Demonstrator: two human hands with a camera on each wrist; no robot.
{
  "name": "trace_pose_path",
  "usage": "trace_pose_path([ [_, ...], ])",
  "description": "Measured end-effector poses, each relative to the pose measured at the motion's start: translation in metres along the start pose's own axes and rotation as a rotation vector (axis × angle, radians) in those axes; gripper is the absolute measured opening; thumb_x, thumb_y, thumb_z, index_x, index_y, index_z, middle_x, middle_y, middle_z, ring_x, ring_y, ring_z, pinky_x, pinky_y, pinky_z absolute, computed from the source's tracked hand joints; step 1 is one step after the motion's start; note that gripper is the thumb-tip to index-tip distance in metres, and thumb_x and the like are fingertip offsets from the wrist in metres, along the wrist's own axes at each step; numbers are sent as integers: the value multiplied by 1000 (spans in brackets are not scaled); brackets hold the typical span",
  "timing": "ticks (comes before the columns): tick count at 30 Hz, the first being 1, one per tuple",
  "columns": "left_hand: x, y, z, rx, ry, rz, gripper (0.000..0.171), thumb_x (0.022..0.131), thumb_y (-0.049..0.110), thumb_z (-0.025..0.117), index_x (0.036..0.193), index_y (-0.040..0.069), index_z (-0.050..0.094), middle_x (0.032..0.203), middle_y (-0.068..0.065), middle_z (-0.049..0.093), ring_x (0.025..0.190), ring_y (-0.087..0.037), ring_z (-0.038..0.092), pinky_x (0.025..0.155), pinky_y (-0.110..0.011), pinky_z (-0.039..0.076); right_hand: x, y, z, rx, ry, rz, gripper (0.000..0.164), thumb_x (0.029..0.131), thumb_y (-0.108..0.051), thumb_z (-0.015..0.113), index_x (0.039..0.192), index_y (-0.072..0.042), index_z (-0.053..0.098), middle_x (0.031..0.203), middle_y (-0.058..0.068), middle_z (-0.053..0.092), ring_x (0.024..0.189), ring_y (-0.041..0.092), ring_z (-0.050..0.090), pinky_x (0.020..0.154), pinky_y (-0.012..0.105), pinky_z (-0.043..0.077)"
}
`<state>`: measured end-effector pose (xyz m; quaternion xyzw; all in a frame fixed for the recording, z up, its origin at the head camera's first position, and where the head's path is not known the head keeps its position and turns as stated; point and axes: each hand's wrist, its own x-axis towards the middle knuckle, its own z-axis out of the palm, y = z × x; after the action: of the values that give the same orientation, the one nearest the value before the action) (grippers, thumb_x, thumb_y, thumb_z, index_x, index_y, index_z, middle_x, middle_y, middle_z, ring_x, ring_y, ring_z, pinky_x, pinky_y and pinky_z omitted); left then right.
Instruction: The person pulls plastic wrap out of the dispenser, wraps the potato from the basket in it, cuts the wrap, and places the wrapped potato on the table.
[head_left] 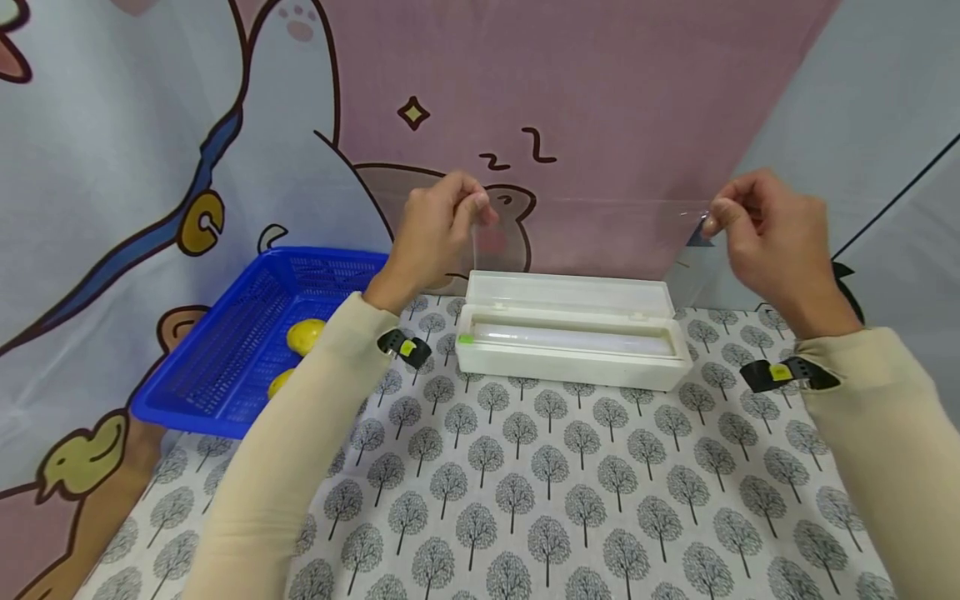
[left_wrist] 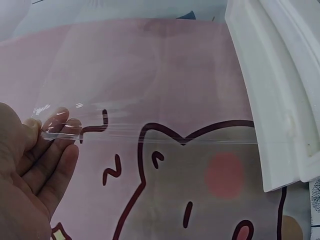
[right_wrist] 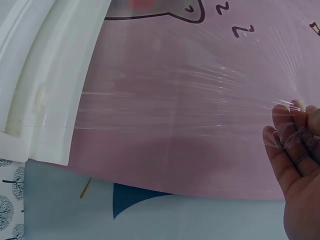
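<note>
A clear sheet of plastic wrap (head_left: 592, 225) is stretched between my two raised hands, above and behind a white dispenser box. My left hand (head_left: 442, 237) pinches one upper corner between thumb and fingers. The opposite corner is pinched by my right hand (head_left: 776, 242), where the film bunches and creases, as the right wrist view shows. Below them the white dispenser box (head_left: 573, 364) stands with its lid (head_left: 570, 292) tipped back, a roll of wrap (head_left: 573, 339) lying inside. In both wrist views the film (left_wrist: 150, 95) runs toward the box. A small green piece (head_left: 466, 339) sits at its left front edge.
To the left stands a blue plastic basket (head_left: 225, 333) holding yellow fruits (head_left: 305, 336), partly hidden by my left sleeve. A tree-patterned cloth (head_left: 517, 467) covers the table. Behind it hangs a printed cartoon curtain (head_left: 600, 100).
</note>
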<state>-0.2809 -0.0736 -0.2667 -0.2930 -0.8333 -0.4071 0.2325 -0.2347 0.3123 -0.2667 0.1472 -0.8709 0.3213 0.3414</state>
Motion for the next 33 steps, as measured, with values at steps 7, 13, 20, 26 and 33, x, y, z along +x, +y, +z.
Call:
trace_pose_path([
  [7,-16,11,-9,2,19,56,15,114,10,61,105,1,69,95,-5,81,77,-18,70,62,-29,42,-11,-14,-10,28,-6,49,10,109,-4,61,109,4,67,82,-32,65,71,-7,58,63,12,38],
  [13,-37,19,-17,-25,5,109,13,113,8,62,106,0,69,96,-6,82,79,-16,72,61,-28,44,-29,-25,-18,4,21,-50,6,106,1,64,104,4,69,84,-36,64,67,-5,52,63,14,37],
  [20,-60,28,-24,-39,-16,155,12,113,7,61,106,1,69,95,-5,80,66,-12,62,56,-28,42,-48,-43,-26,-13,30,-164,3,103,8,65,102,10,67,90,-38,60,62,-10,43,61,8,33],
  [26,-82,34,-26,-60,-26,201,10,112,4,62,104,1,68,95,-4,81,62,-11,59,52,-26,38,-69,-50,-33,-27,20,-227,5,102,8,66,102,12,65,96,-39,59,65,-13,44,65,6,33],
  [33,-115,38,-26,-90,-65,247,8,108,-3,65,105,3,68,95,-2,81,73,-10,69,54,-25,43,-102,-47,-44,-4,-69,-232,36,114,-24,63,100,8,68,93,-22,69,75,-11,54,67,7,41],
])
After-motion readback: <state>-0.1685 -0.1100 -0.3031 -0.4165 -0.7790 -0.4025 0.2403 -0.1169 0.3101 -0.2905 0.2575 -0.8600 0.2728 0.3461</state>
